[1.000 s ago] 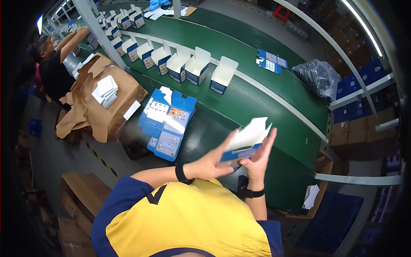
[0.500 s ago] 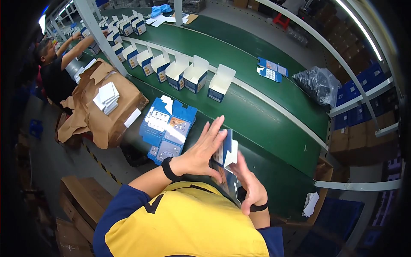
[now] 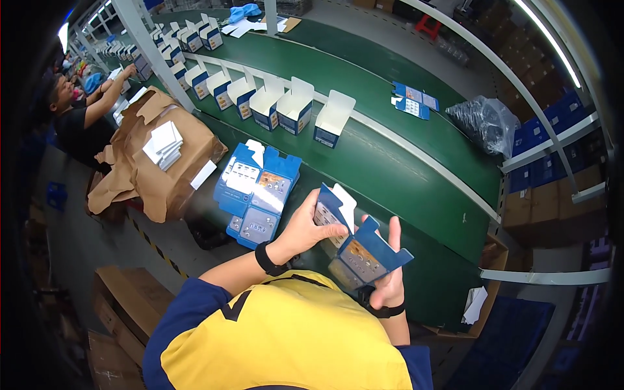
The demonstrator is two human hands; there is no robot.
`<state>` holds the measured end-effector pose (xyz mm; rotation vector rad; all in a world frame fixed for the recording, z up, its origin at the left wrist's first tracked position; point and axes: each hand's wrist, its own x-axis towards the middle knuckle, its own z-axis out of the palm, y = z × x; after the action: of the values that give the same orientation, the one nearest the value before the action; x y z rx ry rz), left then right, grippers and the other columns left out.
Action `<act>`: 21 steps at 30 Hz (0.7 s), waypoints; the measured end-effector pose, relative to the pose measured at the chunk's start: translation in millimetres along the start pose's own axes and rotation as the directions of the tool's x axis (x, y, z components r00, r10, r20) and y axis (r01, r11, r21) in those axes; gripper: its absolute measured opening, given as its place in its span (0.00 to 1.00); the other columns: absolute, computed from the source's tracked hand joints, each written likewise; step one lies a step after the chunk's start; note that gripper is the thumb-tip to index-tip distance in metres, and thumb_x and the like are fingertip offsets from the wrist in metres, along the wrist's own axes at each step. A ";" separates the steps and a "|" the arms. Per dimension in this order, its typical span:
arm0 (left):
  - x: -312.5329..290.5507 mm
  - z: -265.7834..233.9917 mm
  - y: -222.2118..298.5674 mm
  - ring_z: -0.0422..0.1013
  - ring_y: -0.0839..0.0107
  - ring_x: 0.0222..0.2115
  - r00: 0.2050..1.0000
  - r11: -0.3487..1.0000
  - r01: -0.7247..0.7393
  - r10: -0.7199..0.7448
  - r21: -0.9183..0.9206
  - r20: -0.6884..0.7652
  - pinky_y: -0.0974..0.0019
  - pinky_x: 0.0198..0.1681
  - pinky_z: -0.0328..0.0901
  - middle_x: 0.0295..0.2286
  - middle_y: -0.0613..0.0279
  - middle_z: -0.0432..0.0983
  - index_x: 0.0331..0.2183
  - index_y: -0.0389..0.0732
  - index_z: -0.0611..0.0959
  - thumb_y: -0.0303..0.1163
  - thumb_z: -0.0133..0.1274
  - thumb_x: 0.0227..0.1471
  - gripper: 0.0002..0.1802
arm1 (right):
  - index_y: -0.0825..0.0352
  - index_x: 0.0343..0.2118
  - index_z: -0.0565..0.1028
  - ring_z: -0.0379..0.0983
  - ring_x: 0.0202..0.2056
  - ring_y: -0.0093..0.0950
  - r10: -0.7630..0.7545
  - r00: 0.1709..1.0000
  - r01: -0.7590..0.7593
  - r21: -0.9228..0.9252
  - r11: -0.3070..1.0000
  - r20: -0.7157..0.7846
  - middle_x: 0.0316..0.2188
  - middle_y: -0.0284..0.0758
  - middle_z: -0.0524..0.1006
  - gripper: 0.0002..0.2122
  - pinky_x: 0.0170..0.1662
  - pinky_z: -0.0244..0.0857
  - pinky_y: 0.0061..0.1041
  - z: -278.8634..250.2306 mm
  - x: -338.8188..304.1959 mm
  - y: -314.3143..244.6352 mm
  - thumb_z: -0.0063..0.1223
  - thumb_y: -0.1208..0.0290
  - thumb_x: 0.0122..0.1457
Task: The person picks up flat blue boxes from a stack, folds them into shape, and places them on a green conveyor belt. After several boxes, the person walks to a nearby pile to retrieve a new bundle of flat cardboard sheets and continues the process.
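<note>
A blue printed cardboard carton [image 3: 365,255], partly folded with flaps sticking out, is tilted between my hands above the near edge of the green work surface. My left hand [image 3: 304,229] pinches its left panel, thumb across the front and fingers behind. Behind the right panel, my right hand [image 3: 390,286] touches the carton with a finger stretched upward and its thumb apart below; part of this hand is hidden. Left of my left hand lies a stack of flat blue carton blanks [image 3: 255,195]. Open-topped blue-and-white boxes [image 3: 333,120] stand in a row beyond.
A brown paper-wrapped bundle [image 3: 188,188] carrying white cards [image 3: 164,144] stands at left, near a co-worker [image 3: 84,120]. Across the green belt [image 3: 403,162] runs a metal rail [image 3: 390,135]. Another flat blank [image 3: 415,101] and a plastic bag [image 3: 484,123] lie farther right.
The carton has turned from nearly edge-on to show its printed panels, with its flaps spread out. My left hand has shifted down and left. The co-worker's arms are lower.
</note>
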<state>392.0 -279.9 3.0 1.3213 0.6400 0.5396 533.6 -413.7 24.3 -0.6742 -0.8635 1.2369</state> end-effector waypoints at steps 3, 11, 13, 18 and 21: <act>-1.0 3.7 -5.8 0.54 0.57 0.55 0.994 0.991 -0.104 0.107 -0.084 0.027 0.61 0.56 0.53 0.54 0.45 0.51 0.59 0.36 0.43 0.48 0.69 0.29 0.68 | 0.63 0.62 0.29 0.54 0.57 0.33 0.226 0.950 -0.242 -0.055 0.969 -0.215 0.59 0.44 0.52 0.68 0.58 0.49 0.34 1.3 -1.9 1.6 0.73 0.47 0.24; -20.5 24.2 0.1 0.44 0.55 0.60 0.907 0.955 -0.266 0.201 0.134 0.369 0.61 0.60 0.44 0.58 0.43 0.43 0.60 0.38 0.40 0.42 0.67 0.33 0.65 | 0.65 0.62 0.31 0.57 0.55 0.33 -0.212 0.905 0.101 -0.297 0.950 -0.370 0.55 0.39 0.58 0.64 0.57 0.51 0.32 -16.3 14.2 29.4 0.72 0.51 0.31; -22.0 22.6 -6.4 0.46 0.53 0.59 0.961 0.992 -0.123 0.126 -0.027 0.244 0.60 0.60 0.45 0.57 0.43 0.45 0.60 0.39 0.40 0.39 0.67 0.33 0.64 | 0.64 0.62 0.36 0.57 0.55 0.33 -0.349 0.863 0.171 -0.440 0.882 -0.364 0.54 0.39 0.60 0.65 0.57 0.52 0.32 -14.5 11.7 34.3 0.72 0.47 0.26; -16.5 13.6 -15.0 0.52 0.49 0.55 0.948 0.881 -0.315 0.274 0.352 0.164 0.58 0.60 0.46 0.54 0.44 0.52 0.60 0.41 0.45 0.37 0.67 0.31 0.62 | 0.65 0.63 0.36 0.55 0.57 0.34 -0.254 0.935 0.202 -0.216 0.955 -0.248 0.52 0.39 0.60 0.65 0.58 0.49 0.34 -17.1 12.2 23.3 0.74 0.50 0.25; -6.9 2.7 -7.5 0.58 0.49 0.51 0.885 0.744 -0.461 0.425 0.484 0.188 0.55 0.59 0.48 0.50 0.45 0.57 0.59 0.40 0.49 0.35 0.67 0.31 0.58 | 0.65 0.63 0.39 0.55 0.57 0.34 -0.183 0.968 0.138 -0.242 0.960 -0.174 0.52 0.38 0.61 0.62 0.58 0.48 0.34 -20.6 15.2 9.9 0.73 0.51 0.28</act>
<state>388.9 -287.8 -3.2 2.0275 0.4184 0.7369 547.6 -396.4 8.1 -0.8771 -0.8856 0.9157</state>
